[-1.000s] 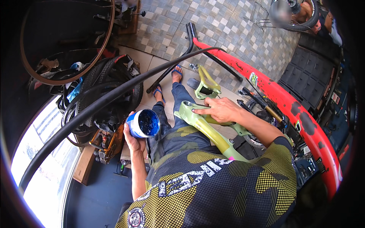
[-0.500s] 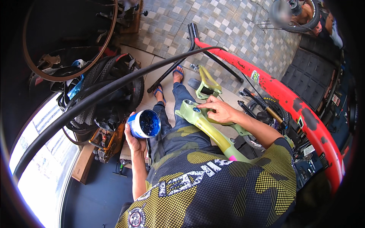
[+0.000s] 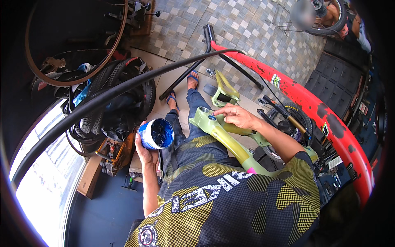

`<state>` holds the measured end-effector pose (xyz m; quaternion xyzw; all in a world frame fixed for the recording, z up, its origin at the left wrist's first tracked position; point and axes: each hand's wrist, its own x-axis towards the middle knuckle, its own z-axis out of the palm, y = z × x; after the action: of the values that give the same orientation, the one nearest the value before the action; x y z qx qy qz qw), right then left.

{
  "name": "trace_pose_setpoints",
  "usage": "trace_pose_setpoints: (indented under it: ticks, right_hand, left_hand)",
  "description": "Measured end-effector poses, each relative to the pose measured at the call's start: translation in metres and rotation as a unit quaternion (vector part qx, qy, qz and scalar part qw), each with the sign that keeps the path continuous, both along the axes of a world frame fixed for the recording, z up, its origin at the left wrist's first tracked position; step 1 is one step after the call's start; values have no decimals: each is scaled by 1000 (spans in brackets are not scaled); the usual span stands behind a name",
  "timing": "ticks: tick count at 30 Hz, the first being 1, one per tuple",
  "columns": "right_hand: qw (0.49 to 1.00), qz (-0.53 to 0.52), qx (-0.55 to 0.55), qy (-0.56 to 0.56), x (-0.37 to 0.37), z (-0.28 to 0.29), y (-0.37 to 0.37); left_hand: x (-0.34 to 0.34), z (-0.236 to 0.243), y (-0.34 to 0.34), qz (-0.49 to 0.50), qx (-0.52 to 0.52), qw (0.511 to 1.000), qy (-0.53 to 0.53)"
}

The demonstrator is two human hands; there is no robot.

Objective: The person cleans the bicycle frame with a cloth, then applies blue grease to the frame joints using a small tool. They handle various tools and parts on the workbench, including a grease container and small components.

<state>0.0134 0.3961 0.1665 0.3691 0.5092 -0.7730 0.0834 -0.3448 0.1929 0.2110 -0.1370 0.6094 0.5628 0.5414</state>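
In my left hand (image 3: 146, 153) is an open round tub (image 3: 147, 136) with a white and blue side, tilted so its mouth faces up and right. Dark blue grease (image 3: 161, 133) coats the inside. A green and yellow bike frame (image 3: 230, 144) lies across my lap. My right hand (image 3: 238, 117) is over its near end, index finger stretched out and the other fingers curled. That fingertip meets the frame beside a round bore holding blue grease (image 3: 212, 118). A second round opening (image 3: 203, 109) sits just left of the fingertip.
A matching green frame piece (image 3: 224, 91) rests on the floor ahead. A black and red stand (image 3: 284, 82) arches over the space. Bike tyres (image 3: 103, 99) are piled at left; a wheel and fork (image 3: 294, 119) lie at right. Another person (image 3: 329, 18) is at far right beside a wheel.
My right hand has shifted slightly, its index fingertip moving a little up on the frame near the greased bore. My left hand and the tub stay in place.
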Motion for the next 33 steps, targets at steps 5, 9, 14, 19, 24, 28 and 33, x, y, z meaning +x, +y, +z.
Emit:
trace_pose_setpoints:
  ticks: [5, 9, 14, 19, 24, 28, 33]
  right_hand:
    - [991, 70, 104, -43, -12, 12, -7]
    - [976, 110, 162, -91, -30, 27, -4]
    - [980, 110, 142, -84, -37, 22, -7]
    - [999, 17, 4, -43, -35, 14, -10]
    - [972, -107, -198, -62, -27, 23, -7]
    - [996, 63, 41, -56, -17, 12, -6]
    - [938, 188, 281, -73, -10, 10, 9]
  left_hand:
    - [3, 1, 1, 1, -3, 1000, -7]
    - [6, 5, 5, 5, -4, 1000, -10]
    - [4, 3, 4, 3, -1, 1000, -8]
    - [4, 1, 2, -1, 0, 1000, -8]
    - [7, -1, 2, -2, -5, 1000, -10]
    - [6, -1, 3, -8, -5, 1000, -11]
    - [3, 3, 3, -4, 1, 1000, -10]
